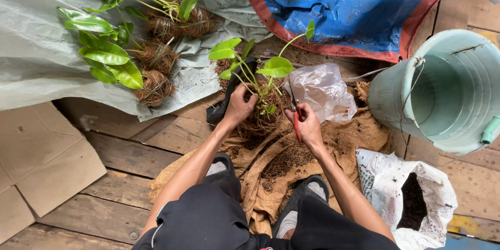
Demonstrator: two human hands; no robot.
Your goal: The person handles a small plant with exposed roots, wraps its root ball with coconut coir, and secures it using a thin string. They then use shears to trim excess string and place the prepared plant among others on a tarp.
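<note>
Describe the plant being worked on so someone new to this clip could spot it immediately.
Start at the brown burlap sheet spread on the wooden floor before the person's feet. At its far edge, the left hand grips a small green-leaved plant with a fibrous root ball. Unlike the wrapped plants lying on the grey plastic, it stands between both hands, beside red-handled scissors.

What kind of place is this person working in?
Probably a home or small nursery potting spot on a wooden plank floor. Small plants with fibre-wrapped roots lie on plastic sheet, a white bag of soil stands open, and a green bucket sits nearby.
</note>
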